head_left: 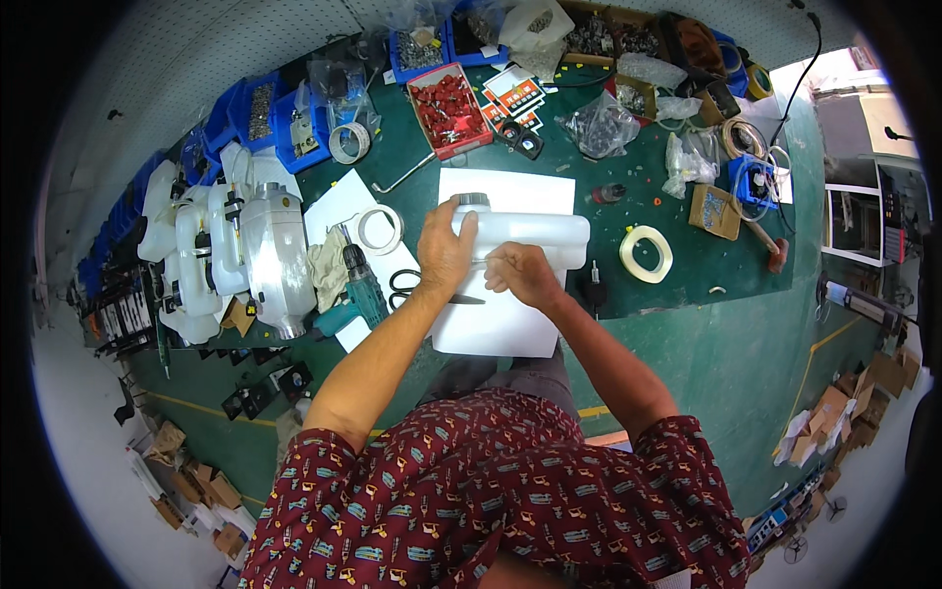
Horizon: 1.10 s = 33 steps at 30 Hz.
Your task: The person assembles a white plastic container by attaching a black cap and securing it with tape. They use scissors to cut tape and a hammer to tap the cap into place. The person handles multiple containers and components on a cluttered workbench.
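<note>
A white plastic tank with a dark grey screw cap lies on white paper sheets at the table's front edge. My left hand is closed around the tank's left end, just below the cap. Against the tank's near side, my right hand has its fingers curled in a pinch; whatever is between them is hidden. Scissors with black handles lie by my left wrist, their blades reaching over the paper. Left of them rests a teal cordless drill.
Several translucent tanks and a silver canister stand at the left. A red box of small red parts sits farther back. Tape rolls flank the paper. A hammer lies at the right; blue bins line the back.
</note>
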### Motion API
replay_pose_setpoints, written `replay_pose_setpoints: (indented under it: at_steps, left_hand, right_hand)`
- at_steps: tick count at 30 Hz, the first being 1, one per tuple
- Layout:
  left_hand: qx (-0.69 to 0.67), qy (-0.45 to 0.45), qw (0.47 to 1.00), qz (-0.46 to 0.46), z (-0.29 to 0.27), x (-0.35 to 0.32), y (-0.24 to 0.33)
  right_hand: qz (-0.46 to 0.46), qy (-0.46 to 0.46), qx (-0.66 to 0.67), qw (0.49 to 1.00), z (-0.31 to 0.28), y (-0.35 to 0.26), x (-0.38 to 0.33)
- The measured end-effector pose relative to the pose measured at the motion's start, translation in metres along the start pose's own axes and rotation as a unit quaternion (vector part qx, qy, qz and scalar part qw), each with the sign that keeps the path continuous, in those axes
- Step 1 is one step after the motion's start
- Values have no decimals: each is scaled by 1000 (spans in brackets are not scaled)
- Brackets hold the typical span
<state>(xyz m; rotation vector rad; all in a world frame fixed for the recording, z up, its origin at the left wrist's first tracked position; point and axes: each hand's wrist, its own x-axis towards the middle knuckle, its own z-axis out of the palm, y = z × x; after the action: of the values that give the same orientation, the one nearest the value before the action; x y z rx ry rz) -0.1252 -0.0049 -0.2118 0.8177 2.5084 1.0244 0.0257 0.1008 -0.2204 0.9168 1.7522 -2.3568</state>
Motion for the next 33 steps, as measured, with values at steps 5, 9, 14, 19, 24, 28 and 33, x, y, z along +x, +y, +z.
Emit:
replay_pose_setpoints:
  at_steps: [5, 9, 14, 19, 24, 28, 33]
  left_hand:
    - [-3, 3, 1000, 4, -1, 0, 0]
    - [-4, 1, 1000, 1, -1, 0, 2]
    - [-7, 8, 1000, 20, -1, -1, -1]
    - [-1, 8, 1000, 15, 0, -2, 3]
    - [15, -9, 1000, 3, -1, 1, 3]
    - [5, -18, 1000, 16, -4, 2, -3]
    - [3, -19, 1000, 13, -6, 1, 3]
  right_hand:
    - [8, -12, -11, 1000, -1, -2, 2]
    - [2, 7, -7, 1000, 4, -3, 1]
    - [-26, 2, -42, 999, 7, -6, 0]
    - [5, 32, -4, 999, 17, -7, -3]
    - [6, 38, 15, 999, 20, -5, 0]
    - [-27, -18, -95, 995, 2, -21, -4]
    - [-133, 39, -239, 961, -6, -16, -9]
